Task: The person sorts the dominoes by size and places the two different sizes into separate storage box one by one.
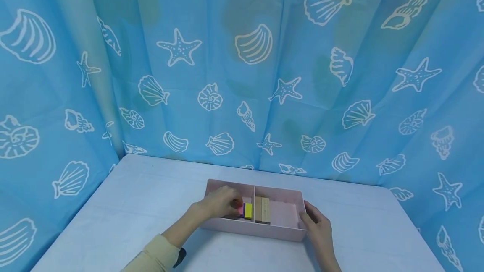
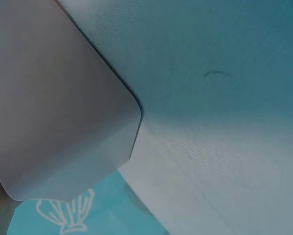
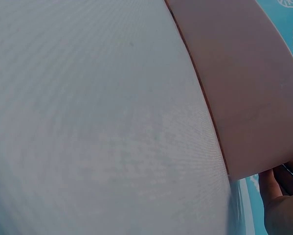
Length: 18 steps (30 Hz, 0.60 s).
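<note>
A long pink box with a divider lies on the white table. My left hand reaches into its left compartment, fingers curled down at a small pink block that it seems to pinch; the hand partly hides it. Close beside that block, against the divider, is a small yellow block with a dark purple strip at its left. My right hand grips the box's right end, thumb at the rim and fingers round the outer corner. In the right wrist view, fingers touch the box wall.
Two flat tan and beige pieces stand side by side against the divider in the right compartment. White cloth covers the table. Blue curtains with white shell prints enclose the back and sides. The left wrist view shows the box's outer wall.
</note>
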### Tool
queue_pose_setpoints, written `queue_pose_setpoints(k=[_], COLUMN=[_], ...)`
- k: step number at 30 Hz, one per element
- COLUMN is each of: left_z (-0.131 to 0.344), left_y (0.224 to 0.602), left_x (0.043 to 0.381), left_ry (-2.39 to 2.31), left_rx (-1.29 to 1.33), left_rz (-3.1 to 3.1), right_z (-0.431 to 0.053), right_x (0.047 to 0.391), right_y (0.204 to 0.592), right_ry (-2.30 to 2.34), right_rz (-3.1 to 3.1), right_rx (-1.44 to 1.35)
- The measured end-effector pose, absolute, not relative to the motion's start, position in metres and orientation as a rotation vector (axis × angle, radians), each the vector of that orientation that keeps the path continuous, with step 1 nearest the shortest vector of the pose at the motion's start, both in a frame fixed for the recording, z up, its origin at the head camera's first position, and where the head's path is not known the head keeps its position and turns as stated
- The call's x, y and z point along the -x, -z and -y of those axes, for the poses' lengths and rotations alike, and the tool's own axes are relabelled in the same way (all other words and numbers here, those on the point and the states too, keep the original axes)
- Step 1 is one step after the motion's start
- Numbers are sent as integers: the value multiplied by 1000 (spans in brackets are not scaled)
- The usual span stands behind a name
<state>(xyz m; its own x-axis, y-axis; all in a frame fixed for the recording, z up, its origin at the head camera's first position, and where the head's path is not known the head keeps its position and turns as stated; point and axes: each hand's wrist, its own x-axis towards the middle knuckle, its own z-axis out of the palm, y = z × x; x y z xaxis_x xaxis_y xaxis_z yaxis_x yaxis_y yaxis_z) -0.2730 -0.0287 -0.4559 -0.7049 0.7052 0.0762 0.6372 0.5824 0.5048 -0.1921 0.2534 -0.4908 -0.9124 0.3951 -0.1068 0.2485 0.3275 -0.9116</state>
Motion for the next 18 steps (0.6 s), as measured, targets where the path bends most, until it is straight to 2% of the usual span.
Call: queue_pose_setpoints(k=[18], left_z=[26], left_y=[462], left_x=[276], left_ry=[-788], left_rx=[-1147], left_rz=[-2643], right_z=[-254], right_x=[192], right_y=[491], right_ry=[-1624], right_rz=[2439], right_rx=[587])
